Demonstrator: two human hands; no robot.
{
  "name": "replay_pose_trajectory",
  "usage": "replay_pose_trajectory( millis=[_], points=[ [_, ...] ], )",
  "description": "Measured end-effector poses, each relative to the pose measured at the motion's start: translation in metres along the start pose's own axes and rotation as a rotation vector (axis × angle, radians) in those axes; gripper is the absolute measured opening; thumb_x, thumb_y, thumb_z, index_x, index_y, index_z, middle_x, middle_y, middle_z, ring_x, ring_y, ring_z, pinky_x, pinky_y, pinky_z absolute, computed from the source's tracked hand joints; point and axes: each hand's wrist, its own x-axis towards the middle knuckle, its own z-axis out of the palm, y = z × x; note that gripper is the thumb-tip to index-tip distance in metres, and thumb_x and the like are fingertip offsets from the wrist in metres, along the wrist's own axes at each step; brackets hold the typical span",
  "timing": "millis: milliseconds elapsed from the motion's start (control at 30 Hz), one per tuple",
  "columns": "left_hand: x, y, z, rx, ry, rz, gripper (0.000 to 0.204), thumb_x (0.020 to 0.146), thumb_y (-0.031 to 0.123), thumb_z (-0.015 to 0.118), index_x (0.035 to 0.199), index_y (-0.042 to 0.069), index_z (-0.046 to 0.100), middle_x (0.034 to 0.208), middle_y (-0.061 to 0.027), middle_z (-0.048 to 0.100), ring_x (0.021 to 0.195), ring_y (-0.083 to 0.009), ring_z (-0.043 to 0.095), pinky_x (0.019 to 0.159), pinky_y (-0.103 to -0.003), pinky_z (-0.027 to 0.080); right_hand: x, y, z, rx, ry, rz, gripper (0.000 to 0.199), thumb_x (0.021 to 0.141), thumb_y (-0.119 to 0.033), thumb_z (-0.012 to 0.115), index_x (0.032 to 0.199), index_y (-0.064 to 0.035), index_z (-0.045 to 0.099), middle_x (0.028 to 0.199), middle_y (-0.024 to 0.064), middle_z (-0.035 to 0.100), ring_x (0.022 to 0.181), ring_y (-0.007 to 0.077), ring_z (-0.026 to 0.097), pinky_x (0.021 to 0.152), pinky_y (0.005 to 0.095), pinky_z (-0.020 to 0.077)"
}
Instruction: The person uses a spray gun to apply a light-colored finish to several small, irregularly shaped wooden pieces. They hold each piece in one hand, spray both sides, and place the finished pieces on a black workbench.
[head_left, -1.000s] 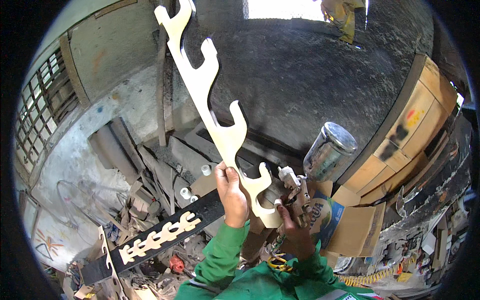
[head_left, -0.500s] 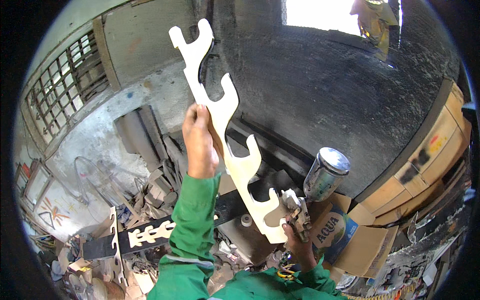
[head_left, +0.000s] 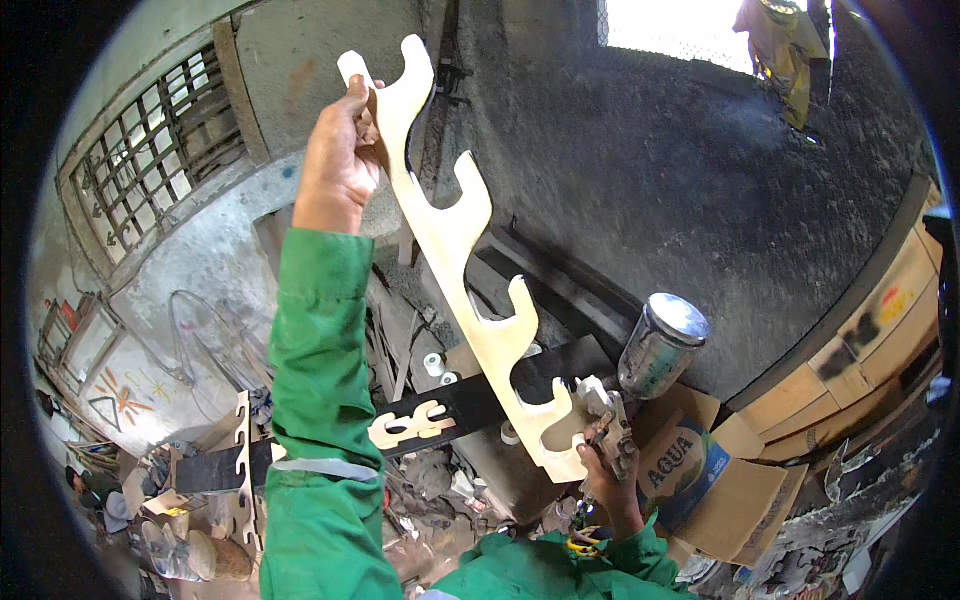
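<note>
A long pale wooden rack piece (head_left: 452, 240) with several curved hooks along its right edge slants across the middle of the view. My left hand (head_left: 343, 150) grips it close to its top end, fingers wrapped round the edge. In my right hand (head_left: 612, 485) is a spray gun (head_left: 606, 415) with a round metal cup (head_left: 662, 345) on top. The thumb of that hand meets the lower end of the rack piece; whether it also grips the wood is hard to see.
Below lies a dark board (head_left: 215, 472) bearing smaller pale hooked pieces (head_left: 410, 427). Another hooked strip (head_left: 244, 470) leans across its left end. An open cardboard box (head_left: 745, 500) stands at right, near a blackened wall (head_left: 640, 190). Scraps and containers litter the floor.
My left hand has slid up the rack piece from its middle to near the top end. The right hand still holds the spray gun by the lower end. The view has shifted slightly.
</note>
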Motion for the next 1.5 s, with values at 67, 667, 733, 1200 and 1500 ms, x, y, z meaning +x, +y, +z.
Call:
replay_pose_trajectory(
  millis=[67, 667, 733, 1200, 1500],
  points=[
    [0.008, 0.006, 0.003, -0.028, -0.038, -0.045, 0.015, 0.094, 0.015, 0.056, 0.092, 0.001, 0.059, 0.08, -0.0022, 0.062, 0.066, -0.0083, 0.055, 0.06, -0.021, 0.044, -0.001, 0.001, 0.001, -0.044, 0.02, 0.036, 0.012, 0.078, -0.002, 0.064, 0.09, -0.0024, 0.061, 0.087, 0.0082, 0.064, 0.077, 0.021, 0.061, 0.072, 0.0316, 0.0479],
    [-0.12, -0.192, 0.036, 0.353, -0.313, 0.395, 0.023, 0.084, -0.005, 0.056, 0.104, 0.003, 0.048, 0.098, -0.004, 0.05, 0.092, -0.0127, 0.049, 0.084, -0.027, 0.04, -0.02, -0.041, -0.085, 0.184, 0.432, 0.292, 0.034, 0.096, -0.026, 0.052, 0.12, -0.0019, 0.057, 0.116, 0.0094, 0.061, 0.107, 0.0185, 0.056, 0.094, 0.0323, 0.0424],
    [-0.143, -0.213, 0.045, 0.356, -0.307, 0.552, 0.02, 0.085, -0.004, 0.055, 0.102, 0.003, 0.048, 0.1, -0.0063, 0.05, 0.09, -0.0133, 0.049, 0.083, -0.027, 0.04, -0.022, -0.062, -0.09, 0.228, 0.456, 0.221, 0.033, 0.097, -0.026, 0.051, 0.12, -0.0025, 0.057, 0.11, 0.007, 0.063, 0.1, 0.0163, 0.059, 0.09, 0.0313, 0.0452],
    [-0.158, -0.298, 0.014, 0.692, -0.438, 0.973, 0.04, 0.066, -0.012, 0.054, 0.102, 0.006, 0.054, 0.102, -0.0133, 0.057, 0.089, -0.031, 0.052, 0.08, -0.041, 0.039, -0.059, -0.151, -0.087, -0.089, 0.311, -0.001, 0.035, 0.084, -0.016, 0.06, 0.114, 0.0015, 0.051, 0.088, 0.0138, 0.066, 0.077, 0.0228, 0.065, 0.069, 0.0334, 0.0503],
    [-0.146, -0.267, -0.015, 0.816, -0.487, 1.09, 0.049, 0.059, -0.009, 0.054, 0.105, 0.008, 0.054, 0.101, -0.0139, 0.058, 0.089, -0.0335, 0.049, 0.078, -0.043, 0.04, -0.059, -0.143, -0.068, -0.213, 0.231, -0.021, 0.035, 0.081, -0.009, 0.065, 0.112, 0.0008, 0.052, 0.093, 0.0112, 0.065, 0.082, 0.017, 0.063, 0.067, 0.0282, 0.0478]
  ],
)
